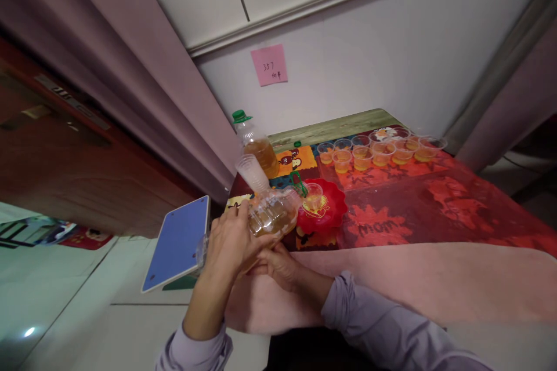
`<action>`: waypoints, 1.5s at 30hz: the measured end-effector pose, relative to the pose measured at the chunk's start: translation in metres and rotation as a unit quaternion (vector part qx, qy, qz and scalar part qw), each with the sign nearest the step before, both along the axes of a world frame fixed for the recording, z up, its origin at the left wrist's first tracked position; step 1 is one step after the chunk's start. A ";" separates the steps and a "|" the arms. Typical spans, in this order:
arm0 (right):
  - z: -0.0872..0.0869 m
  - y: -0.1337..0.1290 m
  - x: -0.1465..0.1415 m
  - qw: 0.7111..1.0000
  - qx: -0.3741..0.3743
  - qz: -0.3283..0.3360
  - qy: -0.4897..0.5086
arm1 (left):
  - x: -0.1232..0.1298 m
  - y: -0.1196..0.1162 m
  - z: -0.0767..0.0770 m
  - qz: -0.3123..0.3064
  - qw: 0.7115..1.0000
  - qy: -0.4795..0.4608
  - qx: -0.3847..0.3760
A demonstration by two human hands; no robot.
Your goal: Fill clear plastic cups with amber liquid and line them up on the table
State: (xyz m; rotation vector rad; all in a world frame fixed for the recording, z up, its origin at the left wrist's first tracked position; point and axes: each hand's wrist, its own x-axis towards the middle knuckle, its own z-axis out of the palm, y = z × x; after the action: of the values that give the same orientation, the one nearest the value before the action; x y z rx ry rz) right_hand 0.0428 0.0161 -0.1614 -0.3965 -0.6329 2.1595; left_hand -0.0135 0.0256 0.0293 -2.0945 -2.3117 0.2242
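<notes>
"Bottle (275,214), where?"
"Tilted above the counter (435,208), neck towards two o'clock, by the cup (314,194) in the red dish (336,214)."
"Grip?"
"Left hand (230,239) clamped on top, right hand (281,266) clamped beneath."
"Beyond?"
"Green-capped jug (261,154) at twelve o'clock, cup rows (362,157) at two."

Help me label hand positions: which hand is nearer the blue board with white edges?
Left. The left hand is just right of the blue board in view, on the held bottle; the right hand is farther right, at the bottle's lower side.
</notes>
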 end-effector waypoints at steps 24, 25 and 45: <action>0.001 -0.002 0.000 1.000 0.003 -0.003 0.016 | 0.002 -0.002 0.002 0.000 1.000 0.002 -0.001; 0.000 -0.002 0.000 1.000 0.004 -0.002 0.016 | 0.001 -0.002 0.002 -0.001 1.000 0.002 0.002; 0.002 -0.002 0.001 1.000 0.002 0.003 0.016 | -0.004 -0.003 -0.005 -0.012 1.000 0.007 0.014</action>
State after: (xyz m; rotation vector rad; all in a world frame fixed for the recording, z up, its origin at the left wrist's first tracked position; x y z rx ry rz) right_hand 0.0439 0.0144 -0.1594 -0.3584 -0.6207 2.1667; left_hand -0.0176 0.0229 0.0243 -2.1000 -2.2673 0.2026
